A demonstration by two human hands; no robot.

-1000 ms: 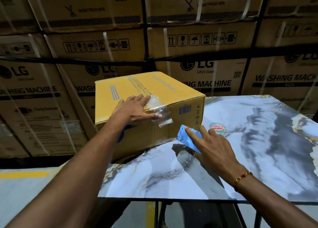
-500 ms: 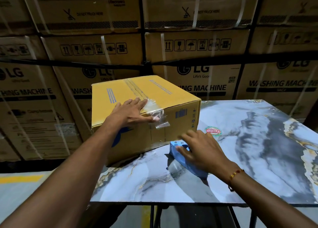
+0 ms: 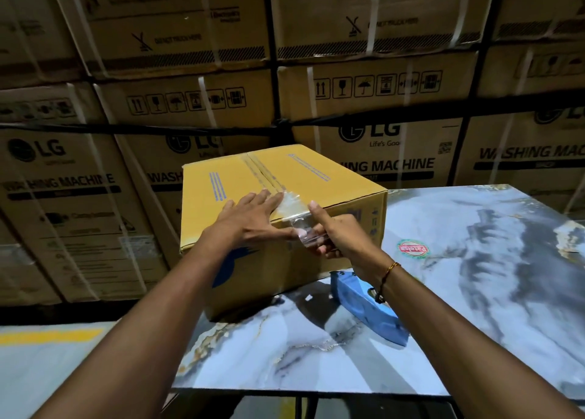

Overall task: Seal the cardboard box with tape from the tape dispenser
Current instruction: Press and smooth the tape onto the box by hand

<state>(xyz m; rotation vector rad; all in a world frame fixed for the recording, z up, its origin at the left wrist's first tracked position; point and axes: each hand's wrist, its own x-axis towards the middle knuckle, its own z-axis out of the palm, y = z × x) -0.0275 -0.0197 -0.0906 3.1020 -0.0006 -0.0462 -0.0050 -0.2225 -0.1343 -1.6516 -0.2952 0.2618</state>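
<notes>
Cardboard box (image 3: 278,228), crinkled clear tape (image 3: 296,205), marbled tabletop (image 3: 459,308)

yellow-brown cardboard box (image 3: 247,181) with blue stripes, sitting on a blue-grey marbled table (image 3: 474,292). blue tape dispenser (image 3: 364,308) just beside the box, brown black-printed cartons (image 3: 395,102) behind it.

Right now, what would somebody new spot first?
Probably the yellow box on the marble table, with both hands at its near edge: the left hand flat on top, the right hand pinching loose tape. A blue dispenser lies beside it.
</notes>
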